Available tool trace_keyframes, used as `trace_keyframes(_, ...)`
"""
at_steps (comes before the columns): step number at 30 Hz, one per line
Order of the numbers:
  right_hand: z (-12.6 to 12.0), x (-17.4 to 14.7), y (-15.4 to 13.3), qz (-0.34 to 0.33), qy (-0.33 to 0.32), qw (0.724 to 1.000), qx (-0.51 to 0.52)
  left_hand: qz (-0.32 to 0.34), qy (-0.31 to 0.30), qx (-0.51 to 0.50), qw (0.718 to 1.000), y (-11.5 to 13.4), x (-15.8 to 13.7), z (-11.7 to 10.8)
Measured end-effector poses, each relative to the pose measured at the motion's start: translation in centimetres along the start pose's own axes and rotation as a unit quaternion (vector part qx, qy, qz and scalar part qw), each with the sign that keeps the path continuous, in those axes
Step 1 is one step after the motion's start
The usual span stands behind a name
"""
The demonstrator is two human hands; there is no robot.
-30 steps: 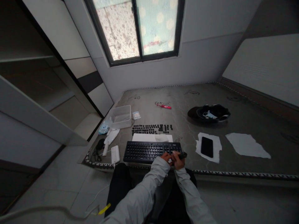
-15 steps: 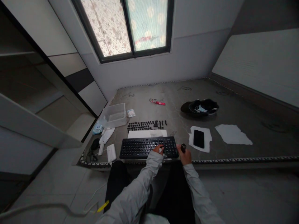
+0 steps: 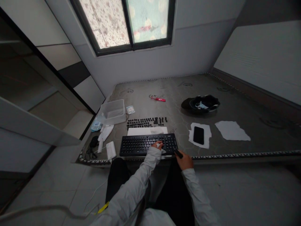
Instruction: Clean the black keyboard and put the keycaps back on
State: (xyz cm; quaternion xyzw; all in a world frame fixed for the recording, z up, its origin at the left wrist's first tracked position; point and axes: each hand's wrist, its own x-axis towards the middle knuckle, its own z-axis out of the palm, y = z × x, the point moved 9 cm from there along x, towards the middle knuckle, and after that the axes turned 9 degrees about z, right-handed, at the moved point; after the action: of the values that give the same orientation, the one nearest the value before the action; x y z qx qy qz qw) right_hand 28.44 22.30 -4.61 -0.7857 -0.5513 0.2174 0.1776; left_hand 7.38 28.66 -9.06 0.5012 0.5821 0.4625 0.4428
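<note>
A black keyboard (image 3: 136, 145) with many of its keycaps off lies near the front edge of the mattress. My left hand (image 3: 157, 145) is over its right half, fingers closed on a crumpled white tissue (image 3: 163, 151). At the keyboard's lower right corner, my right hand (image 3: 185, 161) grips a short black stick-like tool (image 3: 178, 153); its exact kind does not show. Loose black keycaps (image 3: 141, 122) lie in rows behind the keyboard. Between them and the keyboard is a white sheet (image 3: 138, 131).
Left of the keyboard are a white box-shaped device (image 3: 111, 150), a clear plastic container (image 3: 114, 113) and a dark cable (image 3: 90, 153). To the right lie a phone (image 3: 198, 135) on torn paper, another paper piece (image 3: 232, 130) and a black cap (image 3: 199, 104). A red packet (image 3: 158, 99) is farther back.
My right hand has turned the black tool from upright to pointing left, close to the keyboard's corner. My left hand has shifted slightly over the keys. The whole view has tilted a little.
</note>
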Motion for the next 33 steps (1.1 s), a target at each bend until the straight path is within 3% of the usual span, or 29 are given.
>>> trace_keyframes(6,1.6,-2.0,-3.5,-0.123,-0.028,0.973,-0.194,0.035,-0.012,0.006,0.999,0.8,-0.2,0.0)
trace_keyframes(11,2.5,-1.8,-3.4,-0.134,-0.030,0.956,-0.258,0.043,-0.017,0.010,0.999,0.9,-0.2,0.1)
trace_keyframes(21,2.8,-1.1,-3.7,-0.193,-0.050,0.929,-0.312,0.050,-0.023,0.021,0.998,0.1,-0.2,0.3)
trace_keyframes(33,2.0,-0.7,-3.9,-0.204,-0.092,0.936,-0.271,0.057,-0.024,0.041,0.997,1.1,-0.3,0.0)
